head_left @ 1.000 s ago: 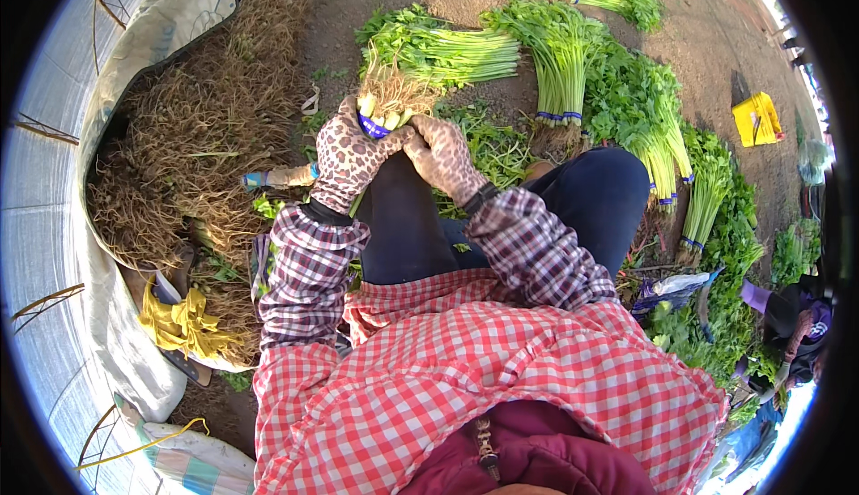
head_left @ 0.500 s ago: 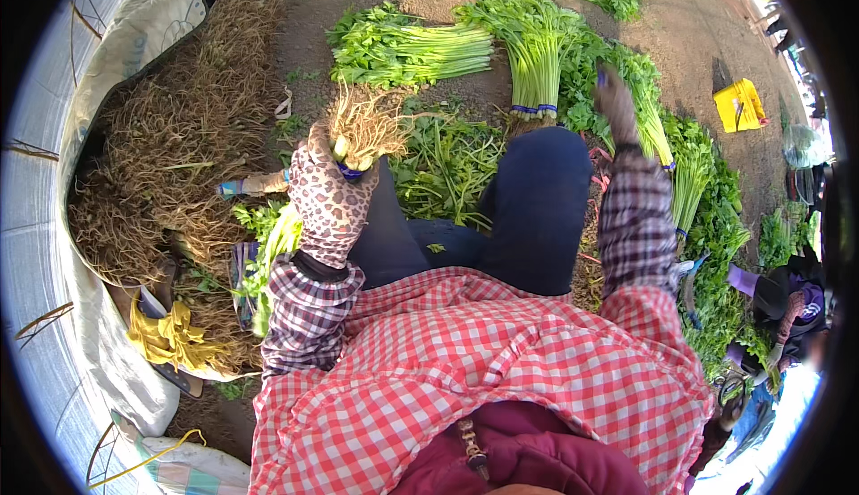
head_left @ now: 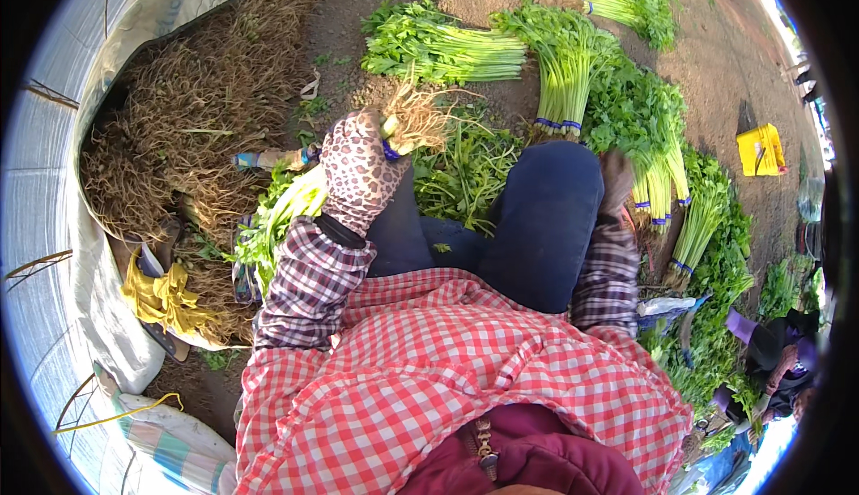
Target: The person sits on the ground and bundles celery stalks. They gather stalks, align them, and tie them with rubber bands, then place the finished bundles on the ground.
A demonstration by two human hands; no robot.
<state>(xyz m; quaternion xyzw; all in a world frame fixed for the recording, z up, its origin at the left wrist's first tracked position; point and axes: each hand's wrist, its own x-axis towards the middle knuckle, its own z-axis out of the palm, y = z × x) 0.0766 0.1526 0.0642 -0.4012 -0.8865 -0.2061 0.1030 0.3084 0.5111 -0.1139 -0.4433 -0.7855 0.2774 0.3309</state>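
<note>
Right of the root pile (head_left: 206,101), my left hand (head_left: 362,171) grips a celery bunch (head_left: 304,192); what my right hand (head_left: 616,182) holds, I can't tell.

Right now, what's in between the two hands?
The head view shows loose green stems and dark-trousered legs between the left hand and right hand.

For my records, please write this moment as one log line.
left hand: holds celery bundle; right hand: beside right knee, grasp unclear; nearby: root pile
</note>
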